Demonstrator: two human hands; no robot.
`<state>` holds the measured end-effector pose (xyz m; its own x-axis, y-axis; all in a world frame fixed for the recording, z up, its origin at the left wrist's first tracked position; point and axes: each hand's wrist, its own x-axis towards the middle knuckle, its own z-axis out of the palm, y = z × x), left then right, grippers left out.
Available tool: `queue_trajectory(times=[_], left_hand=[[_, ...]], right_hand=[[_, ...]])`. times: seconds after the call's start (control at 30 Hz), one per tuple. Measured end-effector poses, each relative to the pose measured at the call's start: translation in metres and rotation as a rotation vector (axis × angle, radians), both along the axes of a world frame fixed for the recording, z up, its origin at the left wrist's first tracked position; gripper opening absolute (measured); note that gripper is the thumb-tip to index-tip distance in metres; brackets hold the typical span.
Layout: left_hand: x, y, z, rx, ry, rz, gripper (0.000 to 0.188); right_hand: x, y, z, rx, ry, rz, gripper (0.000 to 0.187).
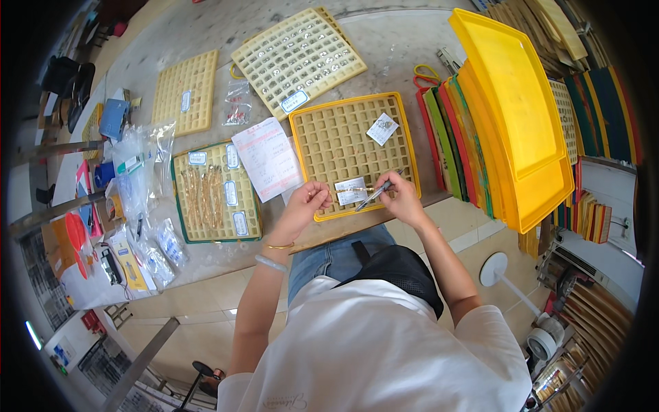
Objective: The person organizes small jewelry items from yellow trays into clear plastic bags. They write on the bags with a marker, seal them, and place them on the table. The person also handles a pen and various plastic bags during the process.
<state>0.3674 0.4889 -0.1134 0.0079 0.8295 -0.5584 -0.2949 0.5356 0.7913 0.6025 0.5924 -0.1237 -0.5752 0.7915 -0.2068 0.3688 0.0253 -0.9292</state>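
My left hand (310, 204) is closed in a pinch over the front left corner of a yellow-rimmed compartment tray (322, 130). My right hand (405, 200) grips a pen (373, 196) slanting down to the left, above the tray's front right. Between the hands a thin gold chain (355, 189) runs sideways across a small white label (351, 195). Its left end meets my left fingertips; the right end is partly hidden by the pen and my right fingers. Farther back on the tray lies a small clear bag with a white slip (382, 128).
Left of the tray are a printed paper sheet (268, 156) and a green-edged tray of gold chains (206, 199). A tray of small silvery pieces (295, 58) lies behind. Stacked trays with a yellow one outermost (508, 117) stand at the right. Plastic bags (147, 172) cover the left side.
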Motion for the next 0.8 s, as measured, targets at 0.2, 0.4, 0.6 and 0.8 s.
queue_trajectory(times=[0.2,0.4,0.6,0.8], left_hand=[[0.012,-0.001,-0.024,0.075,0.651,-0.117,0.008],[0.021,-0.003,-0.034,0.324,1.04,-0.182,0.01],[0.02,-0.011,-0.032,0.322,1.043,-0.214,0.012],[0.024,-0.011,-0.032,0.294,1.188,-0.246,0.01]], right_hand=[[0.008,0.009,-0.012,0.154,-0.149,0.0,0.019],[0.015,0.012,-0.02,0.167,-0.142,0.044,0.019],[0.029,0.021,-0.015,-0.012,-0.178,0.002,0.019],[0.025,0.026,-0.008,0.078,-0.283,0.034,0.021]])
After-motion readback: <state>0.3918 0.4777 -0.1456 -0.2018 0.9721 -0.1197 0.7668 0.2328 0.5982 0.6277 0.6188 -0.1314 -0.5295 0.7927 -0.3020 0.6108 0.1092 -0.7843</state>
